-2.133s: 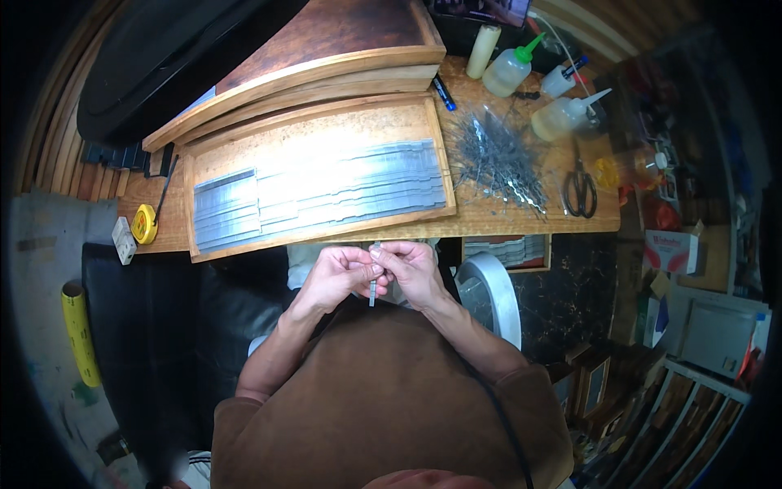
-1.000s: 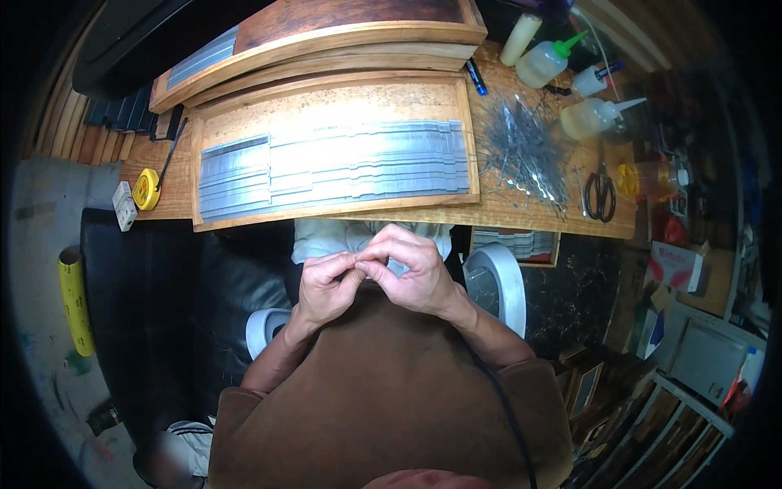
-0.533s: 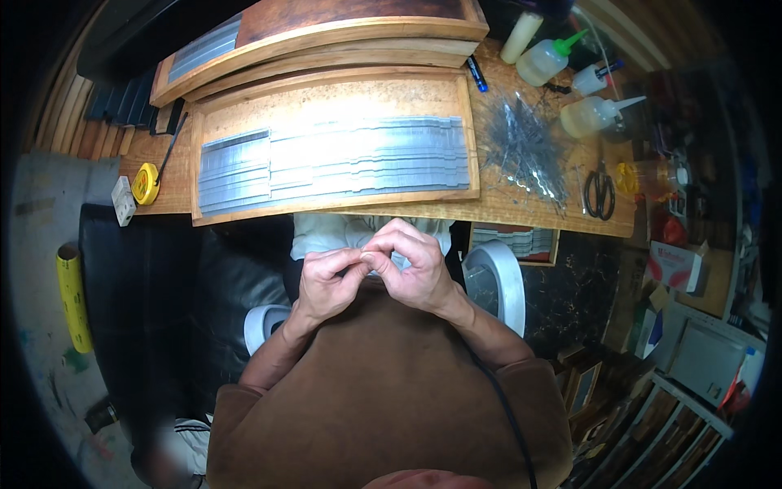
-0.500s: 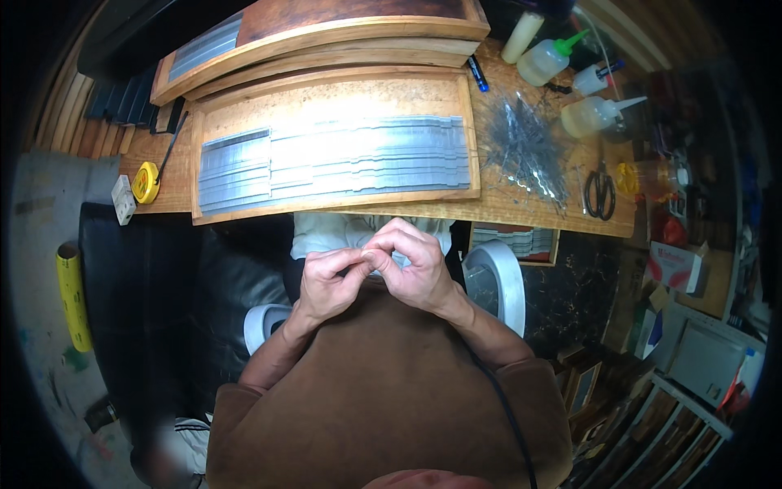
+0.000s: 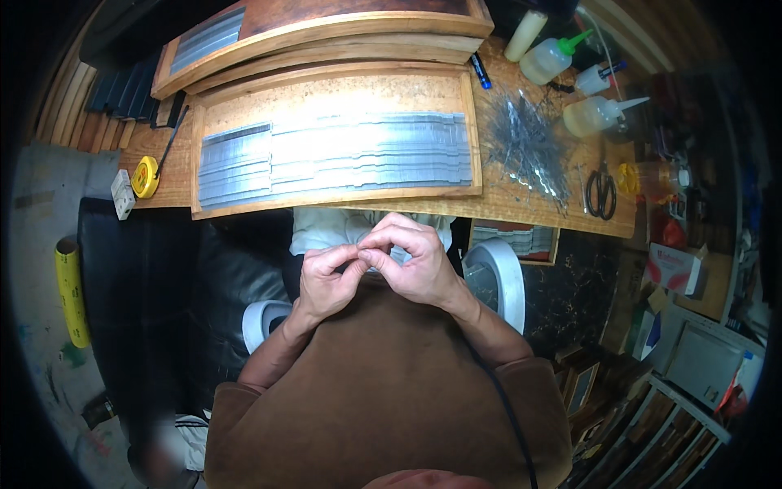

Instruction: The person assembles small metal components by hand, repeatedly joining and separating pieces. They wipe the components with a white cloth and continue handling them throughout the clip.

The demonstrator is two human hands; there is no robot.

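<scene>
My left hand (image 5: 328, 281) and my right hand (image 5: 411, 261) meet in front of my body, just short of the table's near edge. Thumb and forefinger of each are pinched together, and the fingertips of both touch. Whatever lies between them is too small or too hidden to name. Beyond the hands, on the table, stands a shallow wooden tray (image 5: 336, 198) holding rows of thin grey metal strips (image 5: 366, 159). To its right a loose heap of fine metal slivers (image 5: 525, 147) is spread over the wood.
Another wooden tray (image 5: 326, 42) is stacked behind. Squeeze bottles (image 5: 547, 61), a blue marker (image 5: 481, 72) and black scissors (image 5: 601, 194) lie at the right of the table (image 5: 505, 205). A yellow tape measure (image 5: 145, 177) sits at the left. Chair armrests (image 5: 498, 281) flank me.
My hands stay pinched together with barely any shift of the fingers. The whole view has tilted very slightly, so the table appears a little higher.
</scene>
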